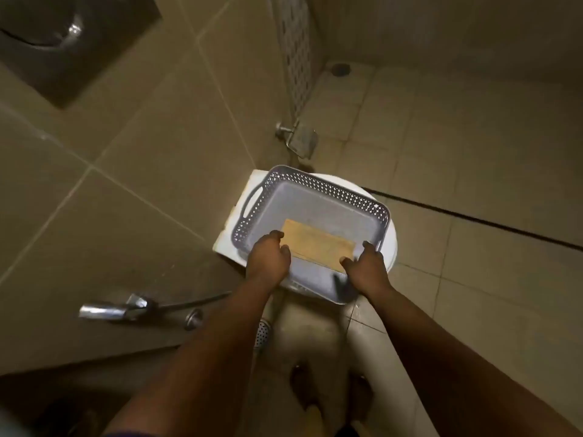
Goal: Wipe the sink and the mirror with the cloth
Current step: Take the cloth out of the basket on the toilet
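Observation:
A folded tan cloth (317,244) lies flat in a grey perforated basket (328,187), which stands on the white toilet lid (235,238). My left hand (268,258) is at the cloth's left end, its fingers curled over that edge. At the right end, my right hand (366,266) pinches the corner between thumb and fingers. A dark basin, apparently the sink (47,33), shows at the top left on the tiled wall side. No mirror is in view.
A metal paper holder (299,138) juts from the wall just beyond the basket. A chrome hand sprayer (113,310) with its hose hangs on the left wall. Floor drains lie at the far corner (340,69) and beside the toilet base (263,334).

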